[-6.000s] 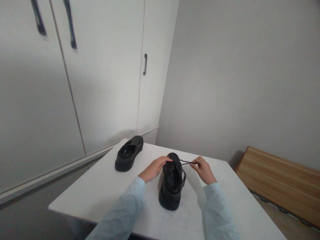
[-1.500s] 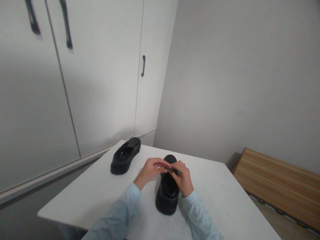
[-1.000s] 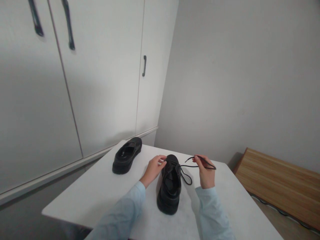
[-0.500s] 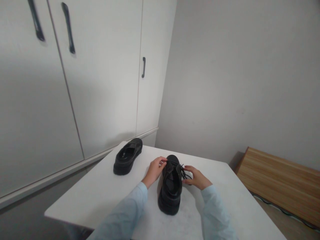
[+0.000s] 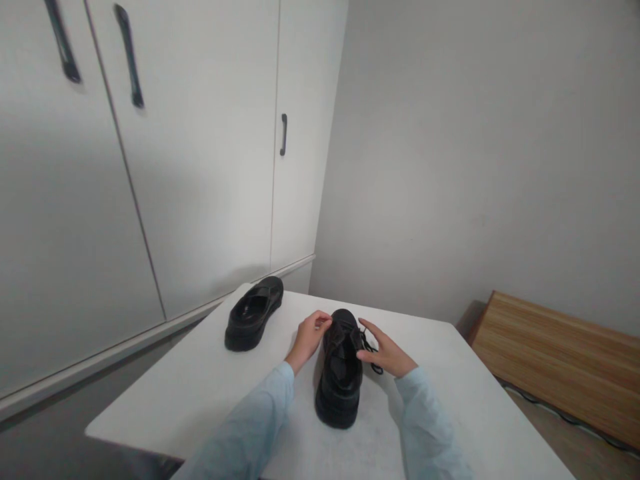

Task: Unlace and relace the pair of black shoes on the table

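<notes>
A black shoe stands upright on the white table, its heel toward me. Loose black laces hang over its right side, beneath my right hand. My left hand is at the shoe's upper left side, thumb and fingers pinched at its edge; what they hold is too small to make out. On the other side, my right hand has thumb and fingers spread, close against the shoe's right flap. A second black shoe rests farther back on the left, with no hand on it.
White cupboard doors with dark handles rise behind the table on the left. A grey wall stands behind it. A wood-grain panel lies beyond the table's right edge.
My right hand has moved left and slightly up, from the laces to the shoe's right side, its fingers now wider apart. My left hand keeps nearly the same place on the shoe.
</notes>
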Demonstrator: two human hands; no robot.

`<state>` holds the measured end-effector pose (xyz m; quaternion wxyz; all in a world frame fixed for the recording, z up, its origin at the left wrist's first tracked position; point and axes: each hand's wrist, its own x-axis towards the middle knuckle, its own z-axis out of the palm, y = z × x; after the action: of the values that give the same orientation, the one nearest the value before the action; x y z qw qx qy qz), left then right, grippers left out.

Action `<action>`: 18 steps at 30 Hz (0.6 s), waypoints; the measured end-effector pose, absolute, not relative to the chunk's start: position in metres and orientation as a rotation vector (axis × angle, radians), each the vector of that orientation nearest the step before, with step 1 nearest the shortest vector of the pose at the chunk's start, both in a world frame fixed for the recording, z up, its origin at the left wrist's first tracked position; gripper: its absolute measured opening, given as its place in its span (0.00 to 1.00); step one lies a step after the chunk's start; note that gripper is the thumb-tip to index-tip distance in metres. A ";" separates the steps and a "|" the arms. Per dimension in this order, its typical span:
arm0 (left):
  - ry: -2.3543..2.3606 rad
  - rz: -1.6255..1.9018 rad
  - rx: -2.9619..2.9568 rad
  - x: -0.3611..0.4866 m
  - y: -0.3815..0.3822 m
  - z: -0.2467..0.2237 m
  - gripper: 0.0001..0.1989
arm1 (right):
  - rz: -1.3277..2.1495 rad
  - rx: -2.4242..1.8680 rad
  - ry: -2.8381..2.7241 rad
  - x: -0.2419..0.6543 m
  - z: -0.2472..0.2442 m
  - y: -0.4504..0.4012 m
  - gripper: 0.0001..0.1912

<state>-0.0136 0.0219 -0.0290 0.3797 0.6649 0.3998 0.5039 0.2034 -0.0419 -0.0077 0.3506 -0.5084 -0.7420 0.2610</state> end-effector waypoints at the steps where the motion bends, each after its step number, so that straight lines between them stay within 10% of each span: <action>1: 1.016 1.285 1.694 -0.013 0.022 -0.030 0.06 | 0.700 -1.301 -1.926 0.201 -0.010 -0.041 0.44; 18: 0.991 1.312 1.702 -0.010 0.029 -0.040 0.07 | 0.857 -1.175 -1.843 0.193 -0.019 -0.038 0.42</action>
<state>-0.0098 0.0291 -0.0396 0.3778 0.6660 0.3878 0.5131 0.1929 -0.0383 -0.0186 0.3864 -0.4616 -0.7240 0.3368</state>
